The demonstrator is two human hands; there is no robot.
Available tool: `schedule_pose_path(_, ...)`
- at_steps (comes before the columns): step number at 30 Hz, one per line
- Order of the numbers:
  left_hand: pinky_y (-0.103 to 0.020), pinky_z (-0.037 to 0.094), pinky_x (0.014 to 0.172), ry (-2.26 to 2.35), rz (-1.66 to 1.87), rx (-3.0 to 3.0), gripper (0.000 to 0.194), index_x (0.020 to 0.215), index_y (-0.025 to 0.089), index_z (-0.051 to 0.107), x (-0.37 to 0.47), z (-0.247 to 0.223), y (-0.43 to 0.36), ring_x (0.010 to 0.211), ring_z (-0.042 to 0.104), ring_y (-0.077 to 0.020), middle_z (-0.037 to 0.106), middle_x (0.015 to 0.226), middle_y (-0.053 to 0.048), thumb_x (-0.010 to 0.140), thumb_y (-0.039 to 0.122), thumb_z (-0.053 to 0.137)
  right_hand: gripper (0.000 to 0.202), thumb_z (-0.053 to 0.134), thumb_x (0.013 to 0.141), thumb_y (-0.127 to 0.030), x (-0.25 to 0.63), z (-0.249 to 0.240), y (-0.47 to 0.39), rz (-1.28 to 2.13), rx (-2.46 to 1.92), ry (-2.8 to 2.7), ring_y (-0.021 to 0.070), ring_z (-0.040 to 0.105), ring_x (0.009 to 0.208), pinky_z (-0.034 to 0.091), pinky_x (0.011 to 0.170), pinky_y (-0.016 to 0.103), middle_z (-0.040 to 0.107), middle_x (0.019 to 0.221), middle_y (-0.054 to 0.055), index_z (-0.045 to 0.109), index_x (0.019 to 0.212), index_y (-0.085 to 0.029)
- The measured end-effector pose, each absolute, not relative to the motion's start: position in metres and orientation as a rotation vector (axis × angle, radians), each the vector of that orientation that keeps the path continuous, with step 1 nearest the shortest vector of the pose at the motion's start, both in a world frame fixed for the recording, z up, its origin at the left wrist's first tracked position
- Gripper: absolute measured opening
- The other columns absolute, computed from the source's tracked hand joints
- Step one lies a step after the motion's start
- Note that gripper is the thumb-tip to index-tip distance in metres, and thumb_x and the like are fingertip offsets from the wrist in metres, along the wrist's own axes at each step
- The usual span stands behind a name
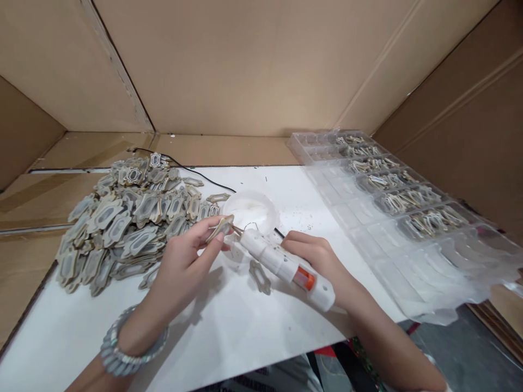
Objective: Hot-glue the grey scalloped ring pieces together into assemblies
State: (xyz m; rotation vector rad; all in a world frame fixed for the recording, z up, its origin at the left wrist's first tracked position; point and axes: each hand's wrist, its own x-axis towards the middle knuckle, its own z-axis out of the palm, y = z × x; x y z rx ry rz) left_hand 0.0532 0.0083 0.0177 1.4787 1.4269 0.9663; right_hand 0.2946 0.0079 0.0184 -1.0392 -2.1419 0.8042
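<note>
My left hand (196, 247) pinches a small ornate-edged flat piece (220, 227) between thumb and fingers, tilted up over the table. My right hand (312, 250) is wrapped round a white glue gun (278, 261) with an orange switch at its rear. Its narrow metal tip meets or almost meets the piece; I cannot tell which. Behind the tip stands a round whitish translucent dish (265, 204). Under the gun, another such piece (260, 276) lies flat on the white tabletop (196, 337).
A large heap of similar pieces (122, 223) covers the table's left side. Clear plastic compartment trays (339, 204) stand at the right, several sections filled with pieces. A black cord (200, 175) runs behind the dish. Cardboard walls (245, 65) enclose the back and sides.
</note>
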Motion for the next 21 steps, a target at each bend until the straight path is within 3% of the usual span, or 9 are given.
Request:
schedule_pose_path(3, -0.026, 0.043, 0.06, 1.553, 0.907, 1.677, 0.034, 0.118, 0.026, 0.069, 0.052, 0.015, 0.008, 0.064, 0.067, -0.0181, 0.074, 0.073, 0.001, 0.092, 0.043, 0.056, 0.019, 0.057, 0.077, -0.009, 0.296, 0.019, 0.007, 0.791, -1.061, -2.16, 0.0096, 0.043, 0.055, 0.031, 0.052, 0.022, 0.049, 0.067, -0.003, 0.049, 0.062, -0.019)
schedule_pose_path(7, -0.027, 0.039, 0.059, 1.613, 0.876, 1.798, 0.033, 0.115, 0.025, 0.069, 0.051, 0.015, 0.007, 0.058, 0.061, -0.0157, 0.075, 0.078, 0.001, 0.092, 0.042, 0.053, 0.016, 0.055, 0.076, -0.01, 0.297, 0.019, 0.007, 0.789, -1.068, -2.181, 0.0093, 0.043, 0.055, 0.031, 0.054, 0.022, 0.05, 0.068, -0.002, 0.051, 0.064, -0.019)
schedule_pose_path(13, -0.026, 0.045, 0.072, 1.479, 1.071, 1.326, 0.025, 0.104, 0.025, 0.065, 0.049, 0.016, 0.01, 0.089, 0.069, -0.022, 0.073, 0.075, 0.001, 0.087, 0.043, 0.062, 0.012, 0.057, 0.074, -0.01, 0.3, 0.019, 0.007, 0.724, -1.125, -2.204, 0.0099, 0.046, 0.056, 0.031, 0.054, 0.023, 0.051, 0.07, -0.002, 0.053, 0.066, -0.019)
schedule_pose_path(15, -0.025, 0.044, 0.067, 1.417, 1.135, 1.136, 0.021, 0.098, 0.024, 0.065, 0.048, 0.018, 0.013, 0.08, 0.066, -0.0185, 0.074, 0.083, 0.0, 0.083, 0.039, 0.066, 0.012, 0.056, 0.074, -0.01, 0.301, 0.018, 0.007, 0.721, -1.117, -2.189, 0.0101, 0.045, 0.057, 0.031, 0.053, 0.023, 0.051, 0.07, -0.002, 0.052, 0.067, -0.019)
schedule_pose_path(18, -0.022, 0.037, 0.054, 1.372, 1.194, 0.996, 0.016, 0.087, 0.021, 0.064, 0.048, 0.02, 0.016, 0.059, 0.048, -0.0104, 0.074, 0.09, -0.002, 0.078, 0.034, 0.068, 0.013, 0.056, 0.077, -0.009, 0.302, 0.017, 0.005, 0.773, -1.094, -2.156, 0.0105, 0.047, 0.059, 0.032, 0.054, 0.023, 0.051, 0.071, -0.001, 0.053, 0.068, -0.018)
schedule_pose_path(21, -0.02, 0.038, 0.051, 1.328, 1.226, 0.946, 0.015, 0.078, 0.019, 0.062, 0.049, 0.022, 0.018, 0.057, 0.043, -0.0086, 0.068, 0.085, 0.0, 0.073, 0.032, 0.071, 0.015, 0.059, 0.079, -0.011, 0.301, 0.017, 0.004, 0.904, -1.02, -2.141, 0.0102, 0.05, 0.061, 0.033, 0.055, 0.022, 0.051, 0.073, -0.002, 0.052, 0.068, -0.018)
